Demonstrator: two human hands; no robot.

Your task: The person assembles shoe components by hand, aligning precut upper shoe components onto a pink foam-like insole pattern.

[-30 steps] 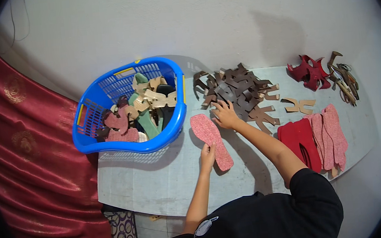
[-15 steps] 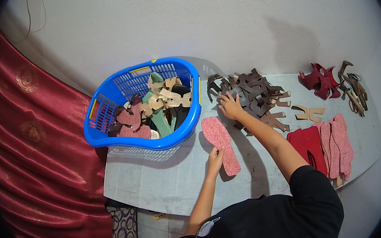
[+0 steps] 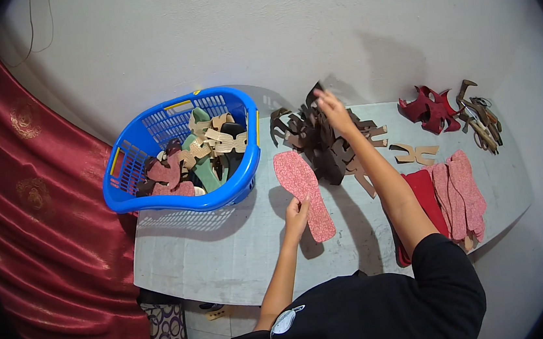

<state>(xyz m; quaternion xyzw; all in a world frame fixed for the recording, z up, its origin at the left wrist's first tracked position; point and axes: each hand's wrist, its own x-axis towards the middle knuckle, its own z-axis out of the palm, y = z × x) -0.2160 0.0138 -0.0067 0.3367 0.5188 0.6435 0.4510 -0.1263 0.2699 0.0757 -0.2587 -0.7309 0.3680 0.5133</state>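
Note:
My left hand (image 3: 297, 217) is closed on the edge of a pink speckled shoe insole (image 3: 296, 170), fingers beneath and thumb on top, and the insole is held above the table. Over the far side of the pile of dark brown sandal straps (image 3: 328, 159), my right hand (image 3: 335, 112) pinches a dark brown sandal strap (image 3: 314, 93) and lifts it. Other straps hang just below that hand, and whether they are attached to the one I hold I cannot tell.
A blue laundry basket (image 3: 105, 197) with sandal parts stands at the left. On the right lie tan straps (image 3: 421, 153), red straps (image 3: 432, 109), hand tools (image 3: 479, 120), red pieces (image 3: 426, 200) and pink insoles (image 3: 462, 193). A red curtain (image 3: 51, 256) hangs at far left.
My right hand has closed on a dark strap and risen from the pile, pulling pieces upward. My left hand still holds the pink insole. The whole view has shifted slightly.

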